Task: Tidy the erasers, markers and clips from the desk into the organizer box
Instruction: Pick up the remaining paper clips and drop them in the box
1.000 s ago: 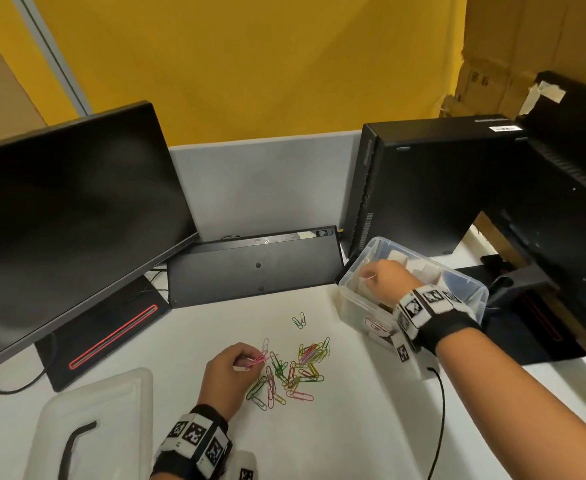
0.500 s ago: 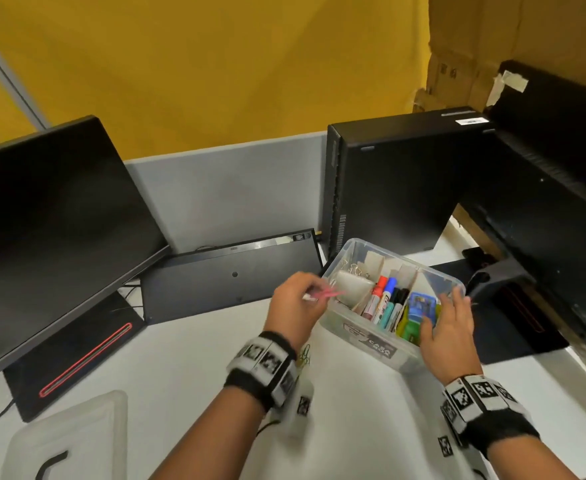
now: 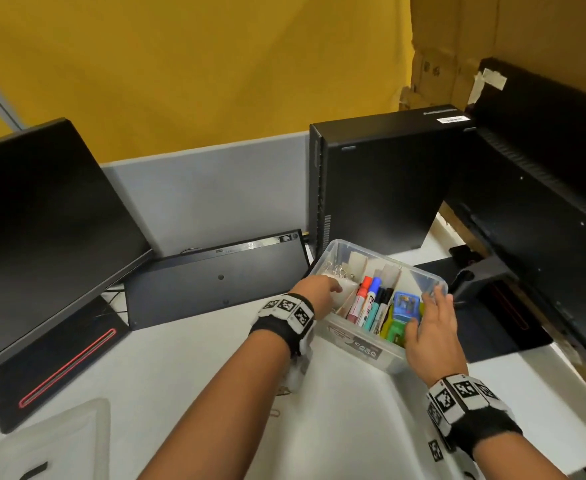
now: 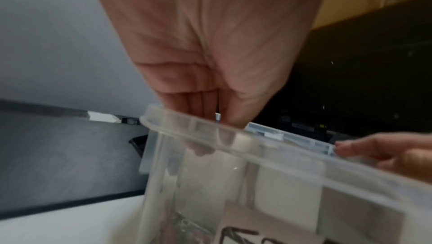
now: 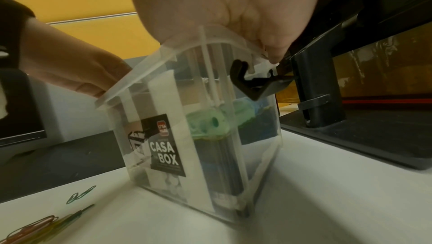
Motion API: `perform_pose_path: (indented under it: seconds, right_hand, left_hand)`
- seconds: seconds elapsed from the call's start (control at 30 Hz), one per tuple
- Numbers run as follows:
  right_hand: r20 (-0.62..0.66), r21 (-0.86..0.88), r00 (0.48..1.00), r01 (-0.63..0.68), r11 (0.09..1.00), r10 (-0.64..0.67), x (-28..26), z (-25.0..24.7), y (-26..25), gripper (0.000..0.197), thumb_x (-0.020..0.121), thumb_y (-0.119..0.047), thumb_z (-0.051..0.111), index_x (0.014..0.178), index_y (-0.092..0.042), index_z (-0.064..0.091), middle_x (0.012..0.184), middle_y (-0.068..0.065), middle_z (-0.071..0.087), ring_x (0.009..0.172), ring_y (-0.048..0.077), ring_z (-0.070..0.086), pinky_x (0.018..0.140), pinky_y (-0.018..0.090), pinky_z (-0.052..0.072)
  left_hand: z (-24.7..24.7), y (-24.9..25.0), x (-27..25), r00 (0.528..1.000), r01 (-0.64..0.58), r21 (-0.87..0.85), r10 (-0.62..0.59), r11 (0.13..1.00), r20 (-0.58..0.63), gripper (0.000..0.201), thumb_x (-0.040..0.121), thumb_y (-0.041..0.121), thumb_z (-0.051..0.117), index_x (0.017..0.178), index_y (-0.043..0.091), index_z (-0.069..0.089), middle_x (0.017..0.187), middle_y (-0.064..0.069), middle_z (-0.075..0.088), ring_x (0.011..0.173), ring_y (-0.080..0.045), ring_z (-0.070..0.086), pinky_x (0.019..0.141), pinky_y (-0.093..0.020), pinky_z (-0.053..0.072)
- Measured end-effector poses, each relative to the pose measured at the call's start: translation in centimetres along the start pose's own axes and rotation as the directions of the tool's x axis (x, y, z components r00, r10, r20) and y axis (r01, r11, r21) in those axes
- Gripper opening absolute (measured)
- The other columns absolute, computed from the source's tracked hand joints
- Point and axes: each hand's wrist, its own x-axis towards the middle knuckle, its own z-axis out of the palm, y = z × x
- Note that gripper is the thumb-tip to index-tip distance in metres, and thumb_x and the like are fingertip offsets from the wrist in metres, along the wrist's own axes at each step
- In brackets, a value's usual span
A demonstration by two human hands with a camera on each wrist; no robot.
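The organizer box (image 3: 393,360), a clear plastic tub, stands on the white desk (image 3: 187,375) in front of the black computer case (image 3: 381,181); markers (image 3: 366,299) stand in its middle compartment and a blue sharpener (image 3: 406,304) lies to their right. The left hand (image 3: 319,294) reaches over the box's left end, fingers bunched together and pointing down inside the rim; in the left wrist view something thin sits between thumb and fingers, too blurred to name. The right hand (image 3: 430,327) lies over the box's right end with fingers relaxed and spread along the rim, gripping nothing. Loose paper clips (image 5: 81,194) lie on the desk near the box, so the tidying looks unfinished. The risk, by judgement: a clip let go too high could catch a divider and land among the markers; the steadying hand, pressing one end of a light box, could tip or slide it toward the monitor stand (image 3: 475,282).
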Motion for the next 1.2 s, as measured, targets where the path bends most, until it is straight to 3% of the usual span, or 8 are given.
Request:
perform_pose_path:
  seconds: [0.27, 0.5, 0.63, 0.73, 0.83, 0.93, 1.0, 1.2]
  right_hand:
    - [-0.089, -0.231, 0.963, 0.229, 0.946, -0.255, -1.3, -0.6, -1.9, 0.048, 0.094, -0.018, 0.049, 0.140, -0.010, 0.039, 0.155, 0.010, 0.025, 0.147, 0.027, 0.008, 0.118, 0.043, 0.007]
    - [0.297, 0.019, 0.630, 0.747, 0.664, -0.718, -6.5, 6.2, -7.6, 0.042, 0.090, -0.023, 0.041, 0.130, -0.017, 0.050, 0.135, -0.001, 0.048, 0.125, 0.016, 0.048, 0.099, 0.034, 0.047]
    - [0.608, 0.006, 0.531, 0.741, 0.671, -0.591, -6.3, 11.3, -9.1, 0.063, 0.091, -0.031, 0.052, 0.147, -0.015, 0.026, 0.156, 0.004, 0.019, 0.144, 0.025, 0.017, 0.117, 0.038, 0.024]
    - [0.711, -0.119, 0.529, 0.740, 0.662, -0.463, -5.9, 14.0, -9.6, 0.084, 0.091, -0.047, 0.052, 0.152, -0.019, 0.003, 0.160, 0.003, -0.003, 0.147, 0.028, -0.003, 0.119, 0.038, 0.004]
    - [0.690, -0.146, 0.567, 0.719, 0.680, -0.451, -6.5, 15.2, -9.3, 0.071, 0.095, -0.038, 0.050, 0.152, -0.017, 0.013, 0.159, 0.006, 0.010, 0.145, 0.031, 0.010, 0.117, 0.038, 0.016]
    - [0.581, -0.137, 0.618, 0.716, 0.684, -0.530, -7.0, 15.8, -8.7, 0.062, 0.072, -0.027, 0.078, 0.128, -0.019, 0.053, 0.126, 0.003, 0.052, 0.112, 0.026, 0.055, 0.080, 0.027, 0.053]
    - [0.543, -0.160, 0.649, 0.703, 0.693, -0.533, -7.3, 16.3, -8.4, 0.061, 0.053, -0.022, 0.087, 0.107, -0.026, 0.060, 0.099, -0.006, 0.055, 0.086, 0.016, 0.057, 0.055, 0.019, 0.048]
    - [0.505, -0.171, 0.685, 0.676, 0.717, -0.525, -7.5, 16.6, -8.7, 0.045, 0.053, -0.012, 0.086, 0.087, -0.025, 0.058, 0.088, -0.006, 0.053, 0.080, 0.015, 0.054, 0.046, 0.019, 0.040]
  left_hand:
    - [0.1, -7.4, -9.6, 0.912, -0.076, -0.401, -0.099, 0.913, -0.397, 0.021, 0.090, 0.023, 0.060, 0.110, 0.026, 0.063, 0.114, 0.007, 0.061, 0.103, -0.007, 0.058, 0.092, -0.027, 0.050]
    - [6.3, -14.5, -16.7, 0.919, 0.355, -0.121, -0.369, 0.927, -0.135, 0.061, 0.080, 0.052, 0.064, 0.131, 0.023, 0.048, 0.131, 0.002, 0.047, 0.117, -0.018, 0.047, 0.099, -0.034, 0.042]
    - [9.1, -14.4, -17.3, 0.904, 0.425, -0.037, -0.426, 0.905, -0.039, 0.100, 0.062, 0.068, 0.069, 0.141, 0.021, 0.030, 0.136, -0.001, 0.034, 0.123, -0.022, 0.033, 0.102, -0.036, 0.039]
    - [10.2, -14.0, -16.5, 0.900, 0.431, -0.005, -0.430, 0.902, -0.072, 0.117, 0.056, 0.069, 0.073, 0.146, 0.019, 0.018, 0.139, -0.001, 0.027, 0.125, -0.023, 0.028, 0.104, -0.037, 0.038]
    - [10.8, -14.0, -15.5, 0.916, 0.393, 0.015, -0.390, 0.919, -0.096, 0.113, 0.059, 0.065, 0.074, 0.146, 0.020, 0.018, 0.138, 0.000, 0.027, 0.123, -0.021, 0.028, 0.101, -0.035, 0.040]
    - [11.3, -14.4, -15.1, 0.945, 0.305, -0.045, -0.308, 0.951, -0.106, 0.092, 0.067, 0.053, 0.075, 0.143, 0.027, 0.029, 0.133, 0.003, 0.031, 0.119, -0.017, 0.031, 0.100, -0.031, 0.040]
    - [11.3, -14.7, -15.1, 0.950, 0.263, -0.098, -0.276, 0.960, -0.145, 0.071, 0.075, 0.043, 0.073, 0.136, 0.029, 0.040, 0.128, 0.006, 0.035, 0.116, -0.014, 0.035, 0.098, -0.028, 0.041]
    - [10.4, -15.5, -15.0, 0.966, 0.149, -0.075, -0.161, 0.986, -0.204, 0.030, 0.090, 0.021, 0.053, 0.120, 0.024, 0.055, 0.119, 0.006, 0.047, 0.109, -0.013, 0.047, 0.087, -0.024, 0.044]
